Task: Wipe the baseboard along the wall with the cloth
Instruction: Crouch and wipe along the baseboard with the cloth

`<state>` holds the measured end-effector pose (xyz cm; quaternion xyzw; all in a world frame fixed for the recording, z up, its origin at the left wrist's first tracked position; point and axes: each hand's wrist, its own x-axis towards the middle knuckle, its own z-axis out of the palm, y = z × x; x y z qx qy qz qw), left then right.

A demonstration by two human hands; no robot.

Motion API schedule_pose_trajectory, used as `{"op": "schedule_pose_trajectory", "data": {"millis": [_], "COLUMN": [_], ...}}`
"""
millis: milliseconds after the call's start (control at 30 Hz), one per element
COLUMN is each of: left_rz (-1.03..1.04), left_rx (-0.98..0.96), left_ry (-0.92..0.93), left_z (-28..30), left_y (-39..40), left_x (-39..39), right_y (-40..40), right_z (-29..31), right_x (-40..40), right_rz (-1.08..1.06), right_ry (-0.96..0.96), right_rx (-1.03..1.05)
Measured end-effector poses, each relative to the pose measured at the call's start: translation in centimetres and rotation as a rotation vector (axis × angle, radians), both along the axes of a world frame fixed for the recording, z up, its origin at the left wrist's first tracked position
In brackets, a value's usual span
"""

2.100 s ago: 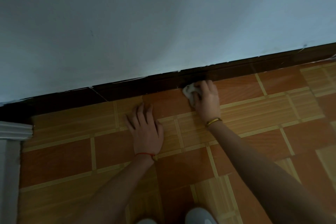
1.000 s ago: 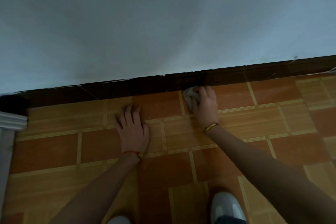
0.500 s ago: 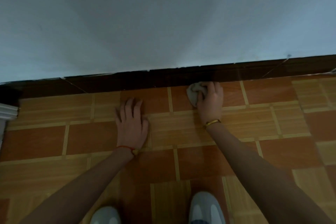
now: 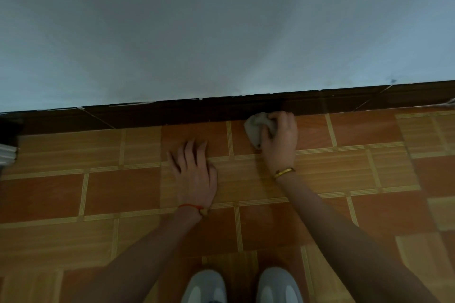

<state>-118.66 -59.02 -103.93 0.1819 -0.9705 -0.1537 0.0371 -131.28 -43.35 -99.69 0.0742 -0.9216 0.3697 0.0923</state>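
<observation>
Shoes (image 4: pixel 240 286): two pale toe caps at the bottom edge, feet planted close to the work; judged a squat, so weight should stay balanced.
Left hand (image 4: pixel 194 172): flat on the tiled floor (image 4: pixel 123 194), fingers straight and slightly spread, holding nothing; a red cord circles the wrist. It serves as a prop, and is best kept there while the other arm sweeps.
Right hand (image 4: pixel 279 140): fingers curled around the cloth, a gold bangle at the wrist.
Cloth (image 4: pixel 258 130): pale, bunched into a wad, at the foot of the baseboard where it meets the floor.
Baseboard (image 4: pixel 172 112): dark strip running left to right under the wall (image 4: pixel 221 32); pale flecks show along its top edge.
Technique: press the wad firmly against the board's face, run along its length in overlapping strokes, and cover the top lip too.
</observation>
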Motion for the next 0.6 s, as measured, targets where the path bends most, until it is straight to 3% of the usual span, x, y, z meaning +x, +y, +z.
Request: {"op": "schedule_pose_trajectory", "data": {"millis": [133, 367, 600], "left_rz": [-0.005, -0.026, -0.027], "left_rx": [-0.016, -0.061, -0.051], "left_ry": [0.0, 0.011, -0.001], "left_z": [0.0, -0.3, -0.1], "left_y": [0.0, -0.2, -0.2], "left_x": [0.0, 0.2, 0.2], "right_y": [-0.6, -7.6, -1.8], "right_z": [1.4, 3.2, 3.3], "right_x": [0.0, 2.1, 0.1], "right_rz": [-0.104, 0.195, -0.185], "right_ry": [0.102, 0.173, 0.245], "right_rx": [-0.083, -0.155, -0.211]}}
